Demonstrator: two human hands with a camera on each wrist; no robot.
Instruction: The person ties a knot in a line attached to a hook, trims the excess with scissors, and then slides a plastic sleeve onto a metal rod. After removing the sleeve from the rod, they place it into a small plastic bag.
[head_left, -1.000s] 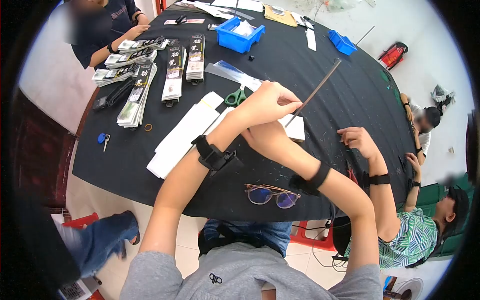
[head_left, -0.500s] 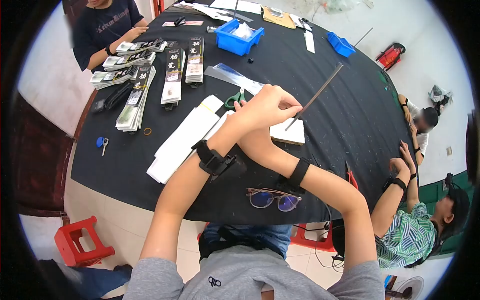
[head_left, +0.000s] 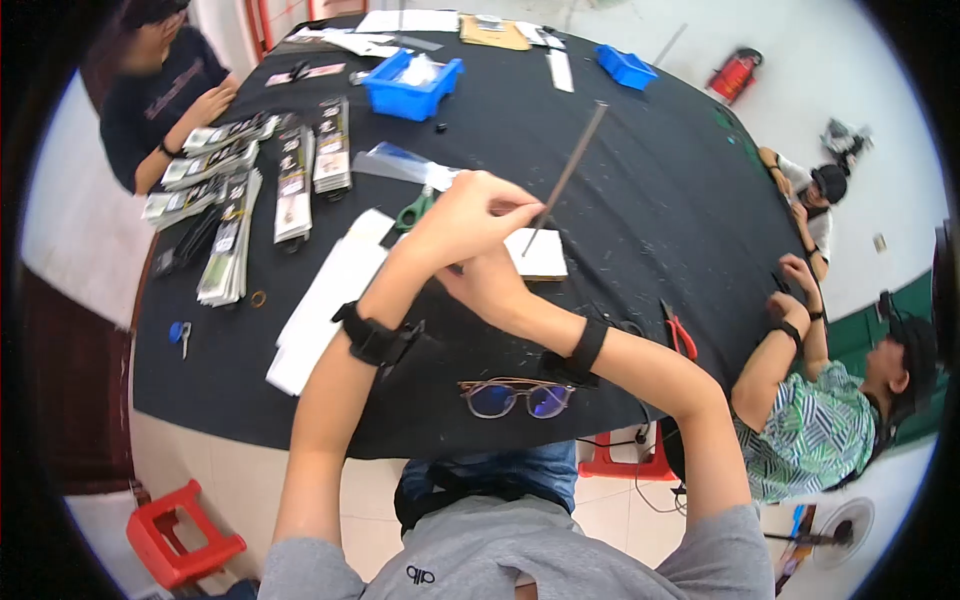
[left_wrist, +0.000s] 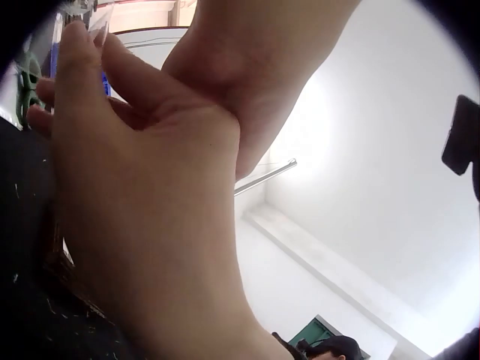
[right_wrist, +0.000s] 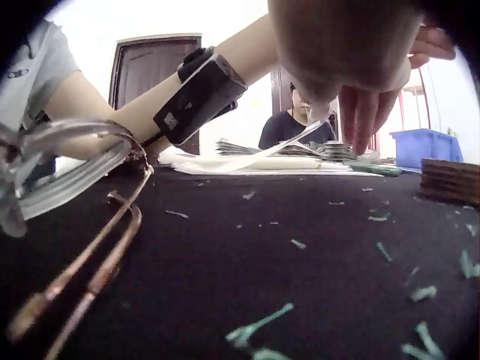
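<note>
Slim rod point(head_left: 575, 160) — judged stiff, light, best taken mid-shaft — slants at the left hand point(head_left: 474, 214), fingertips together, hold unconfirmed; right hand point(head_left: 492, 286), partly hidden, cannot be judged.

The black-clothed table point(head_left: 640, 220) bears 2 blue bins point(head_left: 408, 98), packets point(head_left: 293, 195), white sheets point(head_left: 325, 310), scissors point(head_left: 411, 211), glasses point(head_left: 547, 401) and a block point(head_left: 547, 260).

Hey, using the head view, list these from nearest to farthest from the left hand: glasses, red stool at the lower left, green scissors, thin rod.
From the left hand:
1. Thin rod, right at the fingertips.
2. Green scissors, just to its left.
3. Glasses, near the table's front edge.
4. Red stool, off the table, lower left.
</note>
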